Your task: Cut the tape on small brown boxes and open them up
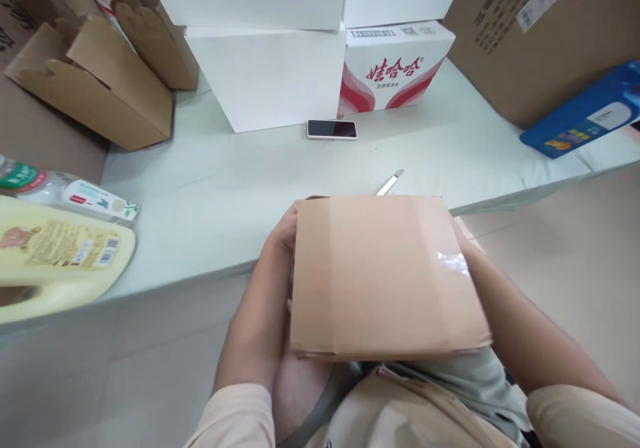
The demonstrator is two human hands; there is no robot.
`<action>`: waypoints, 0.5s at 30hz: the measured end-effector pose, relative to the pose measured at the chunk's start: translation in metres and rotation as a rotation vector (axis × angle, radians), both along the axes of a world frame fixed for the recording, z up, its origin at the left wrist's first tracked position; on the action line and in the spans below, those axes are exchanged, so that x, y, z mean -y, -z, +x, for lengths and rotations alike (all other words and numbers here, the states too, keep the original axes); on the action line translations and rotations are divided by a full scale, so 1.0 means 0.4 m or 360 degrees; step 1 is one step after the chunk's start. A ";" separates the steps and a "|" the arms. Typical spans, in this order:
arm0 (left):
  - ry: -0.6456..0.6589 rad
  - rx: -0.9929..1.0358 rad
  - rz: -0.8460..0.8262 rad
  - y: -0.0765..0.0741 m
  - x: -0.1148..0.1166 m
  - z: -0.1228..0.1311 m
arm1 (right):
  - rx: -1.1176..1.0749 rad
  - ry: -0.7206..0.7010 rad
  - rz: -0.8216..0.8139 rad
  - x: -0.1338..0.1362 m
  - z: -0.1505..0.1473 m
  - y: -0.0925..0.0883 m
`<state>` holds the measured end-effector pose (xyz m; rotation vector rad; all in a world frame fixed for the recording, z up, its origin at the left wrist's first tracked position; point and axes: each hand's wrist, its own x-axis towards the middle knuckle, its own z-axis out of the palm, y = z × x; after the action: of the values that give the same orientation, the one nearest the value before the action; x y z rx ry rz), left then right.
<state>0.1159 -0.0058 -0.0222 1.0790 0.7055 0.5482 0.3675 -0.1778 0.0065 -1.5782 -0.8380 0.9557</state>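
A small brown cardboard box (pixel 385 275), sealed with clear tape across its top, sits in front of my chest, held between both hands. My left hand (pixel 284 231) grips its left side; only the thumb edge and wrist show. My right hand (pixel 463 231) is almost wholly hidden behind the box's right side, with the forearm running down to the lower right. A metal blade tip (pixel 391 183) pokes out on the table just beyond the box's far edge.
Pale table (pixel 225 195) with a phone (pixel 332 129). White boxes (pixel 270 75), a red-printed carton (pixel 395 65), folded brown boxes (pixel 95 81) at back left, a large brown carton (pixel 545 35), a blue box (pixel 585 115). A yellow jug (pixel 55 255) and a bottle (pixel 70 191) at left.
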 end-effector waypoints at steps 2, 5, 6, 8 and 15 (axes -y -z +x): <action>-0.0007 0.0049 -0.0075 0.005 0.000 -0.001 | -0.0140 0.0067 -0.0049 0.003 -0.003 -0.006; -0.0032 0.0119 -0.0205 0.023 -0.002 -0.001 | -0.0304 0.0213 -0.0127 0.003 0.003 0.000; -0.0053 0.0124 -0.0235 0.029 -0.004 0.000 | -0.0345 0.0234 -0.0138 0.005 0.010 0.006; -0.0159 0.0117 -0.0303 0.037 -0.011 0.002 | -0.0432 0.0212 -0.0162 0.015 0.029 0.021; -0.0726 0.0321 -0.0192 0.032 -0.041 0.006 | -0.0692 0.0144 -0.0083 0.089 0.081 0.059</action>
<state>0.1183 0.0105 -0.0351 0.7363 0.7988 0.9784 0.4000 -0.2136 -0.0170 -1.3662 -0.4374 1.2046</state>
